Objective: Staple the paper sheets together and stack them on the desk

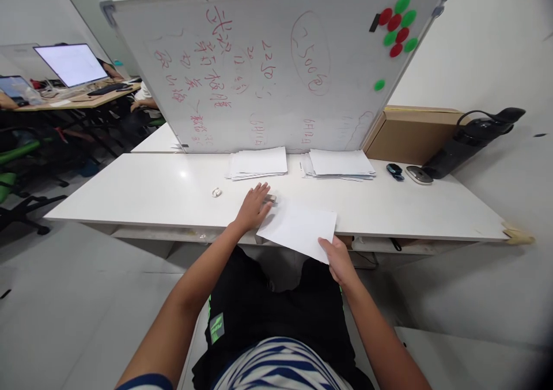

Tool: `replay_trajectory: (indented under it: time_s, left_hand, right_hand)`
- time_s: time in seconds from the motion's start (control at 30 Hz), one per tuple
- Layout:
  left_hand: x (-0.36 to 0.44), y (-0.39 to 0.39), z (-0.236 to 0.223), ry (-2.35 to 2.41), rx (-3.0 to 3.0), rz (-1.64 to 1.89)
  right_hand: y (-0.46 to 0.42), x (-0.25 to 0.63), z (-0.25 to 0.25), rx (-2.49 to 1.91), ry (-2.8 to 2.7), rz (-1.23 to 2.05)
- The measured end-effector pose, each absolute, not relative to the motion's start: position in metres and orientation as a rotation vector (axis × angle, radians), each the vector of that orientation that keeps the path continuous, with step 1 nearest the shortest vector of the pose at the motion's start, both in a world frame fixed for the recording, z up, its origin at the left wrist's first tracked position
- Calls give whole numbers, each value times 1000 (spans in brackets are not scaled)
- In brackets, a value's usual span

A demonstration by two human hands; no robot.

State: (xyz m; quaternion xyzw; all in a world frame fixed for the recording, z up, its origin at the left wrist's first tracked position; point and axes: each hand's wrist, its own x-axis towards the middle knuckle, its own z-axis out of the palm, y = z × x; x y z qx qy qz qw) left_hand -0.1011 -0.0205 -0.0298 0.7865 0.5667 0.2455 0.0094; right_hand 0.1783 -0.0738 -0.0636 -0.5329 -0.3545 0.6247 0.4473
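Note:
My right hand (341, 260) pinches the near right corner of a white sheet of paper (298, 228), thumb on top. Whether it is one sheet or several I cannot tell. The paper overhangs the front edge of the white table (142, 188). My left hand (253, 207) lies palm down by the paper's far left corner, its fingers stretched out. Beside these fingers sits a small greyish object (271, 198), partly hidden, whose kind I cannot make out. A small white ring-shaped item (216, 192) is left of that hand.
Two paper stacks, a left one (259, 162) and a right one (341, 163), lie before a whiteboard (276, 84) with red writing and magnets. On the right are a cardboard box (410, 133), a dark bottle (466, 142), a computer mouse (419, 175) and a dark watch-like item (394, 171).

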Motion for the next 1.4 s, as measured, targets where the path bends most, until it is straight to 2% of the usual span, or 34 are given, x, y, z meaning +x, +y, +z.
replay_trajectory:
  time_s: [0.2,1.1,1.4]
  left_hand:
    - [-86,-30,-33,1660,2611,598]
    - [-98,-16,-39,1568,2569,723]
    - [-98,-14,-41,1605,2596,647]
  right_hand:
    - [-75,181,-64,-1288,-893,1538]
    - [-75,183,-71,-1361,-896,1552]
    - [-78,180,-68,-1368,-862,1567]
